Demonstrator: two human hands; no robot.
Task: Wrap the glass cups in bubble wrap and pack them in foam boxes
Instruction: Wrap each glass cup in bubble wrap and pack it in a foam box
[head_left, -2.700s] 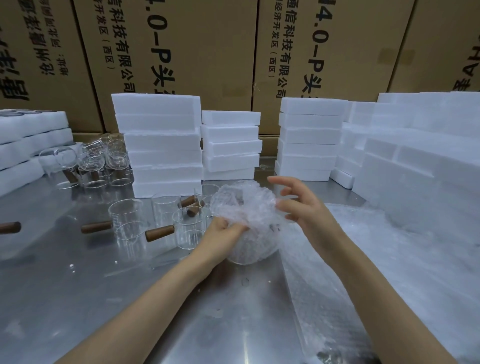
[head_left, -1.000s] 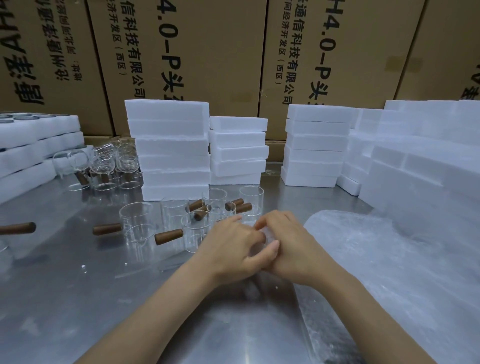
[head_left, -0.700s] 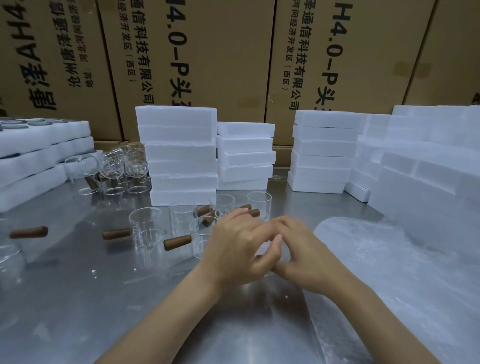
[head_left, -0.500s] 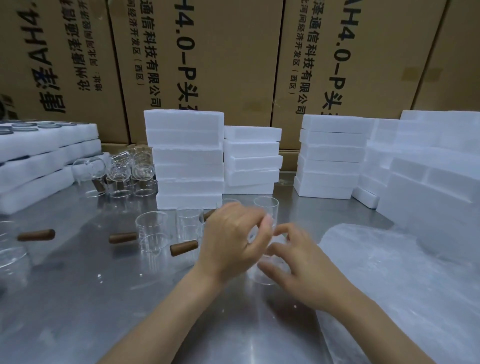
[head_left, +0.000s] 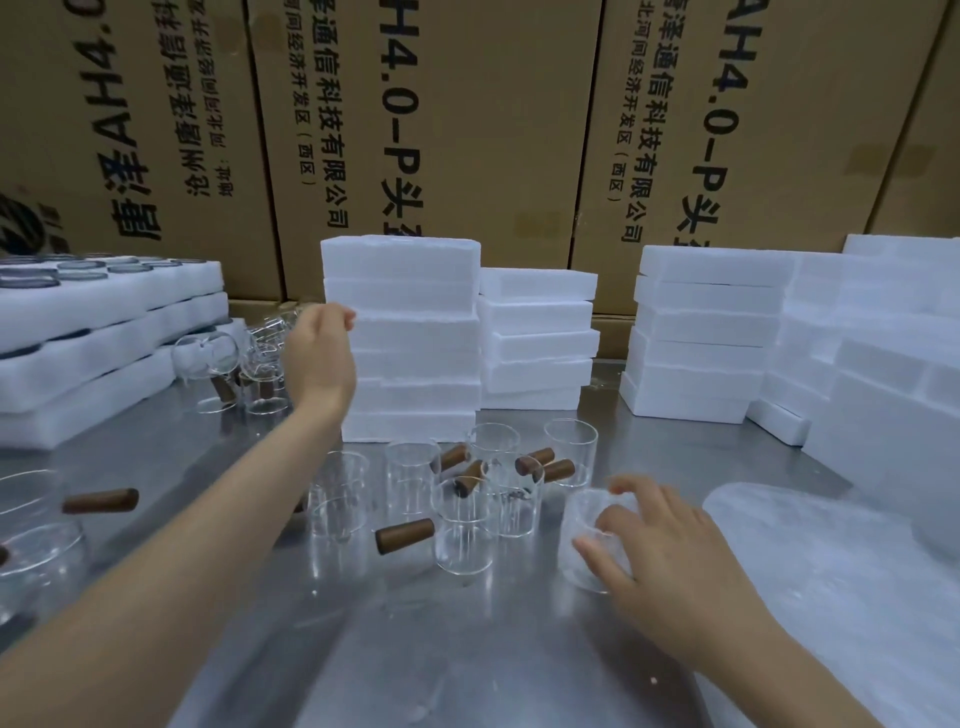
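Wrapped glass cup (head_left: 592, 540) stands upright on the bench (head_left: 467, 665) at lower right of centre, right hand (head_left: 670, 561) just right of it with fingers spread and loosely curved over its near side, touching the wrap; bubble wrap sheet (head_left: 831, 597) lies further right. Left hand (head_left: 319, 358) is up at centre left, fingers curled in with nothing visibly held, beside the left edge of the tall foam box stack (head_left: 405, 338) and well apart from the cup. Likely next is fetching a foam box, left hand nearer the stack; bare handled cups (head_left: 467, 499) cluster between.
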